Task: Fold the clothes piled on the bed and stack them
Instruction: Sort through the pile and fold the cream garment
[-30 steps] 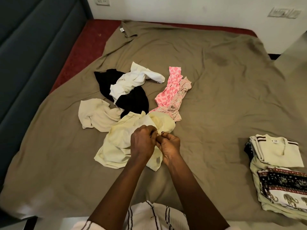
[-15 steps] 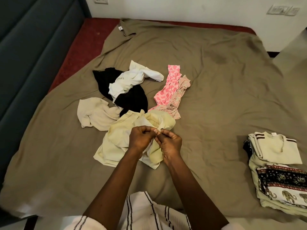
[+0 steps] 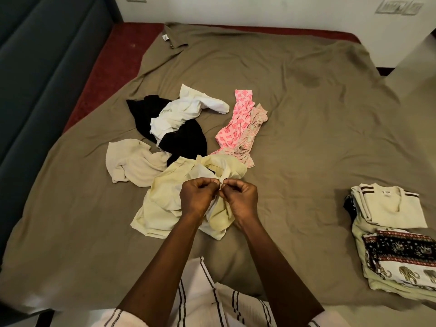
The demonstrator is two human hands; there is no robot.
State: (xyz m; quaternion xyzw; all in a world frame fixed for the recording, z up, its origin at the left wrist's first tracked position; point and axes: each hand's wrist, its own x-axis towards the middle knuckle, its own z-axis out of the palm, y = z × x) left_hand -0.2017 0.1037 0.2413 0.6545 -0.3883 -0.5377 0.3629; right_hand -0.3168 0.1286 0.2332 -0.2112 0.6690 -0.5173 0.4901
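Observation:
A crumpled pale yellow garment (image 3: 162,199) lies at the near middle of the bed. My left hand (image 3: 197,197) and my right hand (image 3: 240,198) pinch a bunched edge of it between their fingertips, knuckles almost touching. Behind it lie a cream garment (image 3: 128,161), a black garment (image 3: 181,140) with a white one (image 3: 184,114) on top, and a pink patterned piece (image 3: 238,121). At the right edge sits a stack of folded clothes (image 3: 396,237), a cream striped-collar top uppermost.
An olive-brown sheet (image 3: 306,128) covers the bed, with the red mattress (image 3: 113,62) bare at the far left. A dark blue padded headboard (image 3: 35,79) runs along the left. A white wall (image 3: 259,10) stands behind. My striped white clothing (image 3: 200,300) shows at the bottom.
Both hands have lifted slightly and turned, working the pinched edge of the yellow garment; the fabric under them has bunched up more. The other clothes have not moved.

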